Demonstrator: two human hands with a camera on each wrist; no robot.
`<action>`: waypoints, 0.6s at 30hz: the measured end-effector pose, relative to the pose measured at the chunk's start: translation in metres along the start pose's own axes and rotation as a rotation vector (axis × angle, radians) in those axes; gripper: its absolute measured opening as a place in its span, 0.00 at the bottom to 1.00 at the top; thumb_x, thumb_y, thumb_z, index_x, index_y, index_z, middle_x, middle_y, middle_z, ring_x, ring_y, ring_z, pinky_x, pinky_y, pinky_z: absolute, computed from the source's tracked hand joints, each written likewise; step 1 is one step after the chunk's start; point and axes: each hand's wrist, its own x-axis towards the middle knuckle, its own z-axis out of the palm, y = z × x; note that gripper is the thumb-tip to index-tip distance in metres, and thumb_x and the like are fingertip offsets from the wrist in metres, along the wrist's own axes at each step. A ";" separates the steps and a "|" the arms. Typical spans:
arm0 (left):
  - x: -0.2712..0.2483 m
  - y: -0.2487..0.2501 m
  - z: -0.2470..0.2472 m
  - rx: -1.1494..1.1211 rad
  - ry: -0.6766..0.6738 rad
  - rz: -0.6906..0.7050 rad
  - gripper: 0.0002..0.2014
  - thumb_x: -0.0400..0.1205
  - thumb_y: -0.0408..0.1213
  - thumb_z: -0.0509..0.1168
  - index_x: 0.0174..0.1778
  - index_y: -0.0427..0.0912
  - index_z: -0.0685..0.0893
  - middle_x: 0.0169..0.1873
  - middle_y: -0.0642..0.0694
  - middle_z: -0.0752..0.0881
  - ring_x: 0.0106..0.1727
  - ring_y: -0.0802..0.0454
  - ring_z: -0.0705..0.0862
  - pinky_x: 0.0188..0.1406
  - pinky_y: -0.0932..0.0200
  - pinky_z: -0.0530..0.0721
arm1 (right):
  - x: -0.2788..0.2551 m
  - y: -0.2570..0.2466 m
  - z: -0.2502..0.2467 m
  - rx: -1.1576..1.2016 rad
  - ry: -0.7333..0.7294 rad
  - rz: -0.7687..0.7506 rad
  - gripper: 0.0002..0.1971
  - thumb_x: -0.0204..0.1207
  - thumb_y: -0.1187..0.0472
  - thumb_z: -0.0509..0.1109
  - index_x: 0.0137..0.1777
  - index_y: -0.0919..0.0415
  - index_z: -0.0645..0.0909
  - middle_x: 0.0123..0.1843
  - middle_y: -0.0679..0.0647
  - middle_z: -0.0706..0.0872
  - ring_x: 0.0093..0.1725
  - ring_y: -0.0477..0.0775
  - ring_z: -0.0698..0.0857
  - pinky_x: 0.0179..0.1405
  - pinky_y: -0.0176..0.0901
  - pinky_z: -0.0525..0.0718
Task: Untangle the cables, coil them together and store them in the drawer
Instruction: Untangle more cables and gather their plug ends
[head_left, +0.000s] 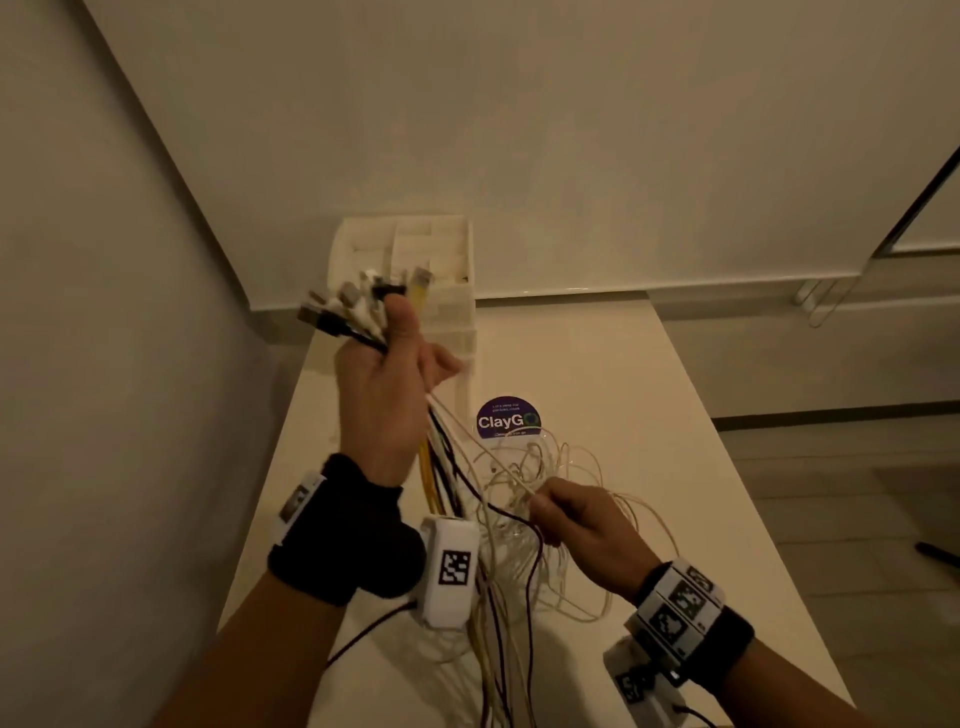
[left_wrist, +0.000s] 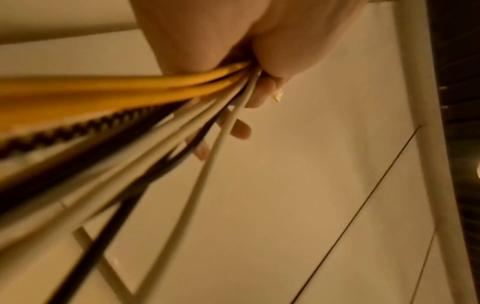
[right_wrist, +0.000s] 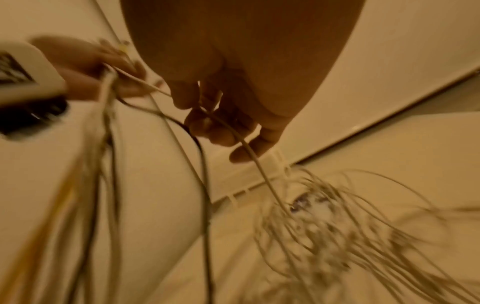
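My left hand (head_left: 387, 374) is raised above the table and grips a bundle of cables (head_left: 441, 467) near their plug ends (head_left: 358, 304), which stick out above the fist. Yellow, white and black cables (left_wrist: 155, 98) hang down from the left hand (left_wrist: 233, 51). My right hand (head_left: 576, 525) is lower and to the right, its fingers curled round one white cable (right_wrist: 249, 150) that runs taut to the left fist. A loose tangle of thin white cables (head_left: 545, 493) lies on the table below the right hand (right_wrist: 228, 115). A white drawer unit (head_left: 415, 270) stands at the table's far end.
The white table (head_left: 623, 389) runs along a wall on the left. A round purple ClayGo sticker (head_left: 508, 419) sits on it just beyond the tangle. Floor and a dark-edged panel lie to the right.
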 end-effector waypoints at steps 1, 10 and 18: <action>0.004 0.004 -0.004 -0.052 0.020 -0.016 0.27 0.81 0.58 0.54 0.17 0.49 0.71 0.16 0.50 0.67 0.21 0.50 0.76 0.33 0.40 0.89 | 0.000 0.012 -0.001 -0.008 0.016 0.017 0.15 0.84 0.58 0.63 0.34 0.59 0.78 0.28 0.45 0.77 0.29 0.41 0.76 0.34 0.33 0.75; -0.008 0.011 -0.007 0.156 -0.219 0.053 0.16 0.83 0.44 0.66 0.27 0.49 0.80 0.17 0.58 0.78 0.17 0.60 0.75 0.16 0.66 0.73 | 0.022 0.008 -0.011 0.194 0.157 0.104 0.19 0.80 0.65 0.70 0.27 0.61 0.74 0.22 0.44 0.74 0.26 0.44 0.71 0.32 0.36 0.72; -0.031 -0.036 0.036 0.479 -0.365 -0.061 0.03 0.78 0.43 0.74 0.42 0.58 0.90 0.36 0.54 0.91 0.40 0.59 0.89 0.42 0.52 0.87 | 0.044 -0.062 -0.044 0.377 0.108 -0.018 0.17 0.70 0.63 0.68 0.36 0.82 0.77 0.23 0.49 0.73 0.26 0.47 0.65 0.29 0.42 0.64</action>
